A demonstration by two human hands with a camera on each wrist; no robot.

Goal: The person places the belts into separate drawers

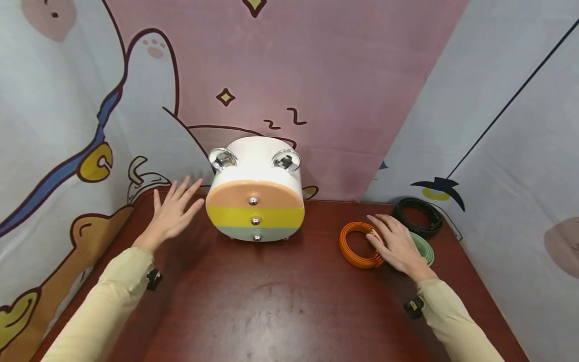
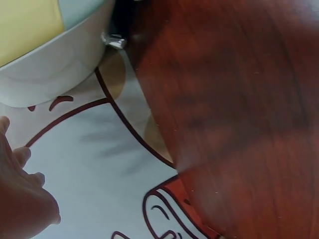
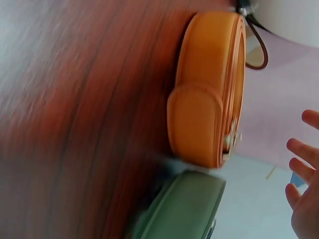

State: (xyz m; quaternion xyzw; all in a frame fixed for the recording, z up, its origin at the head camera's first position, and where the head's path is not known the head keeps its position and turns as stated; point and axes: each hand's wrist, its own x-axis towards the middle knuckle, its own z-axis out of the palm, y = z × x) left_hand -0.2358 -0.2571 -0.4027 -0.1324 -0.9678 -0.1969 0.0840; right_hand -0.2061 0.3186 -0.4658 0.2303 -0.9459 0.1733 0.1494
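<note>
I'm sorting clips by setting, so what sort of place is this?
Probably an indoor tabletop corner screened off with cloth: cartoon-printed fabric stands behind and beside a reddish-brown table, where a small three-knobbed cabinet and a coiled orange belt sit.

In the head view, the green belt [image 1: 426, 250] is partly hidden by the right grip [image 1: 397, 245]. Both sleeves [image 1: 108, 296] are cropped below

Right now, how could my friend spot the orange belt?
On the reddish-brown table, find the white cabinet with striped drawers. Look right, towards the right hand. The orange belt is the coil nearest the cabinet; its neighbours are a black belt and green belt.
</note>
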